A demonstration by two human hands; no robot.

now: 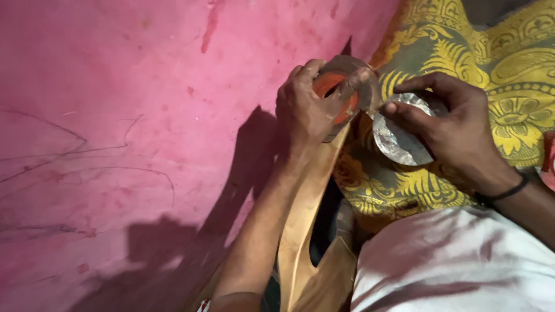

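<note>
Left hand (306, 107) clasps tape roll (347, 86)

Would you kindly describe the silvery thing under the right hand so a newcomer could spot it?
Start at the yellow patterned cloth. On it, under the right hand, lies a crinkled silver foil dish, the only shiny thing there, unlike the brown ring beside it.

The left hand (309, 104) covers much of the round brown piece (347, 86), so its red inside barely shows. The right hand (448, 130) hides part of the shiny foil dish (396, 138). A red thing (549, 159) is cut off at the right edge, unidentifiable.
</note>
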